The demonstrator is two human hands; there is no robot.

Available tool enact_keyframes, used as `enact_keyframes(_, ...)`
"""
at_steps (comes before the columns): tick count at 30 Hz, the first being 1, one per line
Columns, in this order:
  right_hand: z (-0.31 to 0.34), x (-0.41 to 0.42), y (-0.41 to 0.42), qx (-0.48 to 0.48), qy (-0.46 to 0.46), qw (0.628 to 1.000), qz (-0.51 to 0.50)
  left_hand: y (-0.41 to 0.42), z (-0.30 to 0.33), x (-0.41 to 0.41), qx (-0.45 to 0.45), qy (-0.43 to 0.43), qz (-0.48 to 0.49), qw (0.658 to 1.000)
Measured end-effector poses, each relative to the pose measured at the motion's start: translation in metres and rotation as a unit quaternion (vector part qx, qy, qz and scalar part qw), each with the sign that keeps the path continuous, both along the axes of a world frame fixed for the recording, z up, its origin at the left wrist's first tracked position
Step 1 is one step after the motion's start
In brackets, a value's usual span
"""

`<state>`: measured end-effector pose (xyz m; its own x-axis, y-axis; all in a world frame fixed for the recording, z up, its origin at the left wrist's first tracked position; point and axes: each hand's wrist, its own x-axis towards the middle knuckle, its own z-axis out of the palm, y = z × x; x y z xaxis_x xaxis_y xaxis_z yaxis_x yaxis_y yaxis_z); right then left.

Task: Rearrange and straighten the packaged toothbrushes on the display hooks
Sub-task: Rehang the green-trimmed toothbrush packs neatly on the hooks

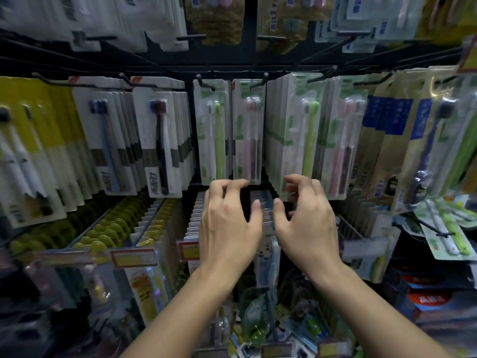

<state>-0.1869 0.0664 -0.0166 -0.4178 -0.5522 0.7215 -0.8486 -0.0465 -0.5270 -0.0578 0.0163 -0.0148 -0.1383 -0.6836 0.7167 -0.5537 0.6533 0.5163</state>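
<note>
The rack [232, 67] carries crowded rows of packs, and the two thin central stacks, a green pack [212, 133] and a pink pack [248, 130], hang near their hook tips, so a forward tug could slide them off. The thick stack [294, 135] beside them may fan out if nudged. The left hand [227, 218] and right hand [307, 218] hover just below, each grip released and empty, and curled fingers [232, 183] could snag a bottom edge.

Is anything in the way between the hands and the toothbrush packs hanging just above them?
Nothing visible. The left hand has its fingers already at the bottom edge of the pink toothbrush pack, and the right hand sits just below the green toothbrush stack.
</note>
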Motion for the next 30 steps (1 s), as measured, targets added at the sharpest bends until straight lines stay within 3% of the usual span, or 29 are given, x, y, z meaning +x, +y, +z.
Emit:
enact_keyframes(7, 0.009, 0.021, -0.016, 0.035, 0.025, 0.999, 0.032, -0.021, 0.015, 0.030, 0.014, -0.009, 0.036, 0.999)
enact_keyframes(13, 0.030, 0.034, -0.045, 0.088, 0.017, 0.994, 0.056, -0.044, 0.036, 0.040, 0.087, -0.040, 0.021, 0.995)
enact_keyframes(17, 0.043, 0.036, -0.068, 0.125, 0.021, 0.991, 0.038, -0.067, 0.049, 0.029, 0.148, -0.061, 0.022, 0.987)
enact_keyframes(30, 0.040, 0.025, -0.101, 0.159, 0.045, 0.986, -0.003, -0.103, 0.036, 0.022, 0.208, -0.102, -0.028, 0.972)
